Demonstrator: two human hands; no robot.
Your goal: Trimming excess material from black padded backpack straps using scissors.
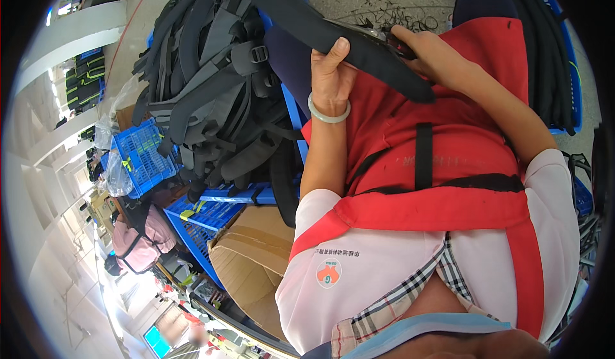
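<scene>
While the left hand [332, 74] grips a dark padded strap [314, 31] above the red apron [391, 134], the right closes around a dark-handled tool [400, 43] (scissors, probably) by its far edge; trimming seems under way, and the next move calls for a steady strap.

Seen slanting over a red apron [410, 150] as a long, dark, smooth strap [377, 61], running from the view's upper edge down to a rounded free end, with a dark tool [400, 46], mostly hidden, just beside.
</scene>
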